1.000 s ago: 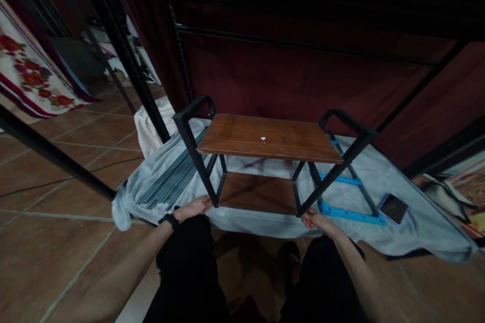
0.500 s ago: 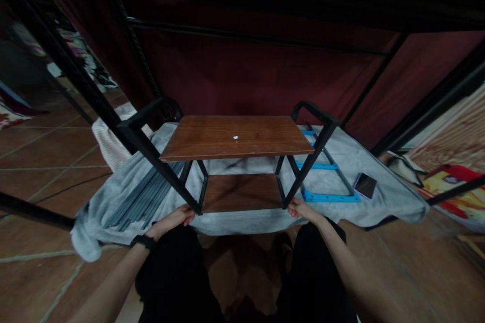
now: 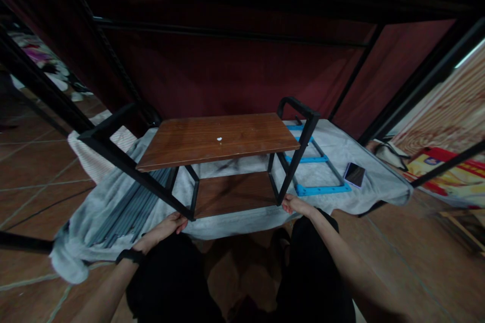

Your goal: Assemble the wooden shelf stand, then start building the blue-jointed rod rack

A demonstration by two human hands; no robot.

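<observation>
A two-tier shelf with a black metal frame stands before me, its brown upper board above a darker lower board. My left hand has its fingers curled at the near left bottom corner of the frame. At the near right bottom corner, my right hand is closed in the same way. Parts of the fingers of both hands are hidden beneath the frame. A small white mark shows on the upper board. Under the shelf lies a grey cloth.
Grey metal tubes lie on the cloth at left. At right are a frame with blue connectors and a phone. Black bars cross both sides, and a dark red panel stands behind. A red and yellow package is farther right.
My view has turned, so the whole scene sits farther left and a little tilted. Both hands keep their places at the shelf's bottom corners.
</observation>
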